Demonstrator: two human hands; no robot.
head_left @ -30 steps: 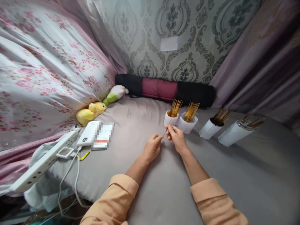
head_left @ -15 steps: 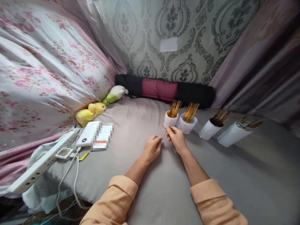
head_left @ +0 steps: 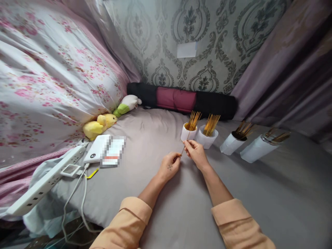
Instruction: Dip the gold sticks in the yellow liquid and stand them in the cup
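Note:
My right hand (head_left: 196,153) pinches a thin brown stick (head_left: 183,150) between thumb and fingertips, at the middle of the bed. The lower end of that stick meets the fingers of my left hand (head_left: 169,165), which are closed around it. Just beyond my hands stands a white paper-wrapped cup (head_left: 188,135) full of thin yellow-brown sticks (head_left: 194,121). Beside it is a wider white cup (head_left: 206,141) with similar sticks. Farther right are a white-wrapped cup (head_left: 229,145) of darker sticks and a white-wrapped glass jar (head_left: 256,149) with sticks leaning out.
On the left lie a white power bank (head_left: 97,148), a power strip (head_left: 46,183) with cables, and a yellow plush toy (head_left: 95,128) near a white-green one (head_left: 128,103). A black and maroon roll (head_left: 176,98) lies along the patterned wall. Grey sheet (head_left: 145,135) covers the bed.
My left hand has shifted slightly down and right, its fingers turning a little around the stick's lower end. My right hand keeps its pinch almost in place. The cups have not moved.

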